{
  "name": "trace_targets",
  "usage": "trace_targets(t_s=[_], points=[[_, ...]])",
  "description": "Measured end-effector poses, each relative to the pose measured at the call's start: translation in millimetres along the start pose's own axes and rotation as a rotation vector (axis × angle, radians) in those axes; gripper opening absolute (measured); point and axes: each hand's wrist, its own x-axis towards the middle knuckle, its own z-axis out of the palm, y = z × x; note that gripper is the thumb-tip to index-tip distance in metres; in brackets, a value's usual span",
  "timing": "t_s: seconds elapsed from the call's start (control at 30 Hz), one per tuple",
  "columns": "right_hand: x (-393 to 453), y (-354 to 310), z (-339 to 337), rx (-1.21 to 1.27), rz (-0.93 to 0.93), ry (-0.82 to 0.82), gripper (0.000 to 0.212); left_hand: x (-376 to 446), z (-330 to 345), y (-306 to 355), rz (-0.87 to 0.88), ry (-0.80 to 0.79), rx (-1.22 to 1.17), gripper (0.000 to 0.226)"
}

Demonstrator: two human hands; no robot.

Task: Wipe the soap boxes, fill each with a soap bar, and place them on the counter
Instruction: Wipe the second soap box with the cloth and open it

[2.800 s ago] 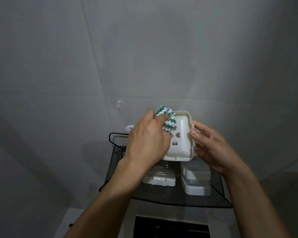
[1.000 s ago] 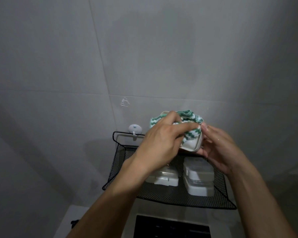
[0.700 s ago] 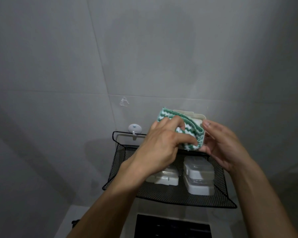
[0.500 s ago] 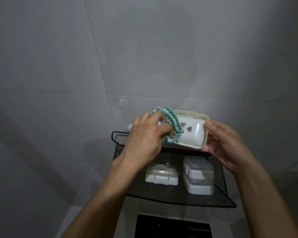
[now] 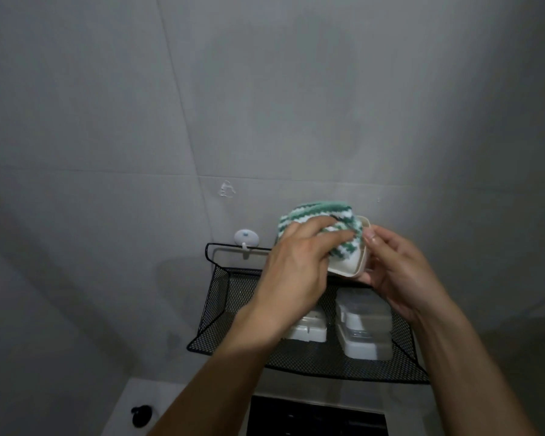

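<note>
Left hand (image 5: 296, 272) grips the green-and-white cloth (image 5: 321, 221), fingers curled round it, pressing it into the cream soap box (image 5: 350, 265). Right hand (image 5: 400, 278) holds that box by its right end, raised above the black mesh basket (image 5: 221, 297) on the wall. Below, one white soap box (image 5: 309, 330) sits in the basket beside what looks like two stacked boxes (image 5: 364, 325); dim light, hard to tell.

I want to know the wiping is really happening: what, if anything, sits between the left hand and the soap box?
Only the green-and-white striped cloth. The left hand presses it onto the soap box, which the right hand holds above the black mesh shelf. Nothing else intervenes.
</note>
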Motion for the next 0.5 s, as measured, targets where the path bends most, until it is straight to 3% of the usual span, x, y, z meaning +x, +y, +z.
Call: trace_targets(t_s=[0.17, 0.3, 0.5], points=[[-0.9, -4.4, -3.8, -0.019, -0.029, 0.02, 0.029, -8.2, 5.9, -3.5, 0.032, -0.01, -0.102, 0.046], [-2.0, -0.7, -7.0, -0.067, 0.004, 0.026, 0.034, -13.8, 11.3, -7.7, 0.033, 0.01, -0.049, 0.036], [-6.4, 4.1, -18.2, -0.057, 0.111, 0.104, 0.043, -22.0, 9.4, -34.6, -0.18, -0.015, 0.025, 0.026]])
